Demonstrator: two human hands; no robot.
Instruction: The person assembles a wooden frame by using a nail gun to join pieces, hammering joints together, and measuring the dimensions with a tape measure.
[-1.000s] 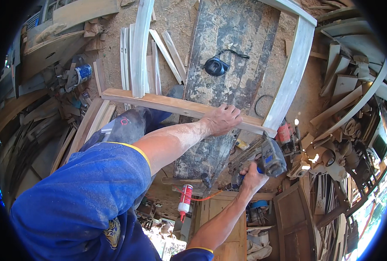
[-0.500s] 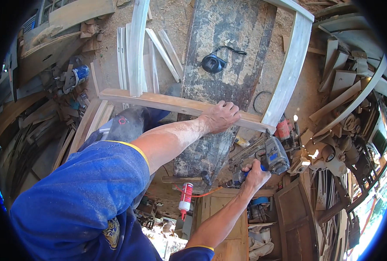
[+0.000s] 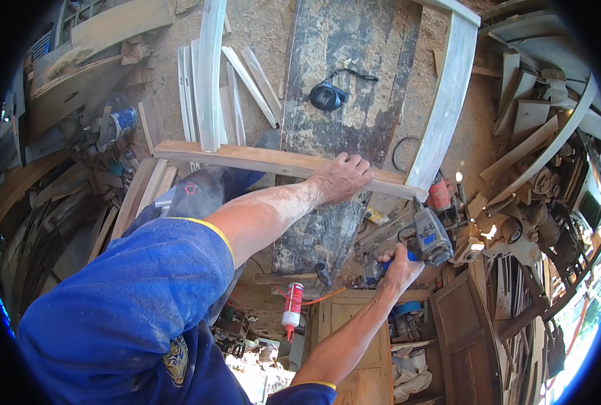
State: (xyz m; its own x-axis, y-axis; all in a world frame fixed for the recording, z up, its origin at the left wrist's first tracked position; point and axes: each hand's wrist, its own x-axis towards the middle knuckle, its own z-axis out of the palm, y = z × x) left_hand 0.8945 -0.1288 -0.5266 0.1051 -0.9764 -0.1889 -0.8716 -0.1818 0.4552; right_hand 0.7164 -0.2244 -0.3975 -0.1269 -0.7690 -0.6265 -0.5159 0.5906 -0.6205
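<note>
My left hand (image 3: 344, 178) is closed over a wooden rail (image 3: 253, 158), the near side of a wooden frame. Pale uprights, the left one (image 3: 211, 74) and the right one (image 3: 444, 101), run away from this rail. In my right hand (image 3: 401, 270) is the blue handle of a grey nail gun (image 3: 432, 236). The nose of the gun meets the rail's right end, just below the right upright; whether it presses on the wood is hard to tell. Sawdust covers my left forearm.
Beneath the frame is a worn, dusty bench (image 3: 314, 229) bearing a black tape measure (image 3: 328, 96). A white-and-red glue bottle (image 3: 292, 310) is by its near end. Loose strips (image 3: 250, 88) lie to the left. Wood scraps (image 3: 530, 135) crowd the right, beside a wooden panel (image 3: 472, 337).
The whole view has shifted slightly. My left hand keeps its place on the rail, and the nail gun stays at the frame's right corner.
</note>
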